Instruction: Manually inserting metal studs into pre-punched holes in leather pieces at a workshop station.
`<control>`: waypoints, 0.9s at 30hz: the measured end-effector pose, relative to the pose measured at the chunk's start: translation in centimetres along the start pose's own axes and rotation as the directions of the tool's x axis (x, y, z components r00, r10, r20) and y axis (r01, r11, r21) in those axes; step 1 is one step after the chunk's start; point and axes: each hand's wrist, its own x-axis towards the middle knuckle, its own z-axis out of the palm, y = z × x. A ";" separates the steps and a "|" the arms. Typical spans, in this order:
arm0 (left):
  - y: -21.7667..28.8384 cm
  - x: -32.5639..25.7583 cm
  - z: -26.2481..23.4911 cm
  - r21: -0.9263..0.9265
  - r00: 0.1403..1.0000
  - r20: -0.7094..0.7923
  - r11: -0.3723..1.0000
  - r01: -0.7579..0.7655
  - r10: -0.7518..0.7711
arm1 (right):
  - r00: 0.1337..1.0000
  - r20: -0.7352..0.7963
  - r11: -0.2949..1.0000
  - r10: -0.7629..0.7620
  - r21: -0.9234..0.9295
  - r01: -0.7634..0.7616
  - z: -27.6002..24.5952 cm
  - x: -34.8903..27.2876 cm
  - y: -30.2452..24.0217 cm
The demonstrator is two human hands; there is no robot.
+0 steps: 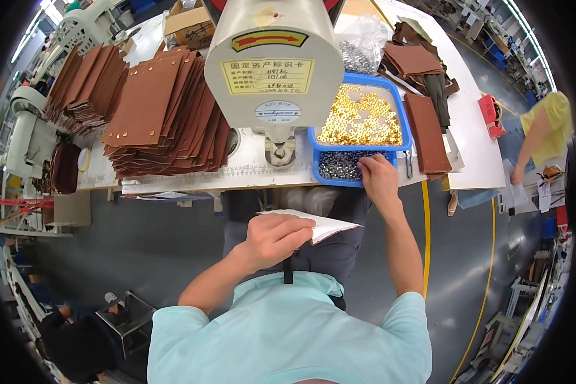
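Observation:
My left hand (278, 237) is closed around a flat piece with a white face (334, 226) and a thin brown edge, held over my lap in front of the table. Most of that piece's left side lies behind my fingers. At the table's front edge, my right hand (380, 181) reaches into a small blue tray (334, 182) of dark, shiny metal parts (340, 165). Its thumb and fingers are pinched together among the parts; what is between them is too small to make out. Directly behind stands a larger blue tray (405, 120) of gold ring-like metal fittings (358, 118).
A grey press machine (275, 70) stands over the table's middle. Stacked brown leather panels (153, 115) fill the left; more brown pieces (427, 134) lie right of the trays. A cardboard box (189, 25) sits at the back. At far right is a person in yellow (547, 128).

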 end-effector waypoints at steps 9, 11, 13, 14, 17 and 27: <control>0.2 0.4 -0.5 -0.015 0.991 -0.042 0.992 -0.124 0.123 | 0.960 0.210 0.694 0.184 0.664 -0.278 -5.4 -1.5 -5.6; 0.3 0.4 -0.5 0.002 0.987 -0.017 0.987 -0.163 0.163 | 0.820 0.570 0.321 0.050 0.768 -0.554 -7.7 -1.9 -7.9; 0.6 0.7 -0.4 0.007 0.984 -0.021 0.984 -0.176 0.176 | 0.660 0.744 0.302 -0.104 0.656 -0.692 -9.4 -1.8 -9.7; 0.7 0.8 -0.2 0.014 0.981 -0.029 0.981 -0.193 0.194 | 0.659 0.745 0.298 -0.100 0.655 -0.695 -9.2 -2.1 -10.0; 0.8 0.7 0.1 0.021 0.977 -0.023 0.978 -0.210 0.210 | 0.650 0.717 0.256 -0.253 0.697 -0.670 -8.5 -2.6 -10.2; 0.9 0.4 0.1 0.053 0.974 0.002 0.973 -0.227 0.227 | 0.354 0.903 0.098 -0.243 0.386 -0.917 -7.8 -2.4 -10.1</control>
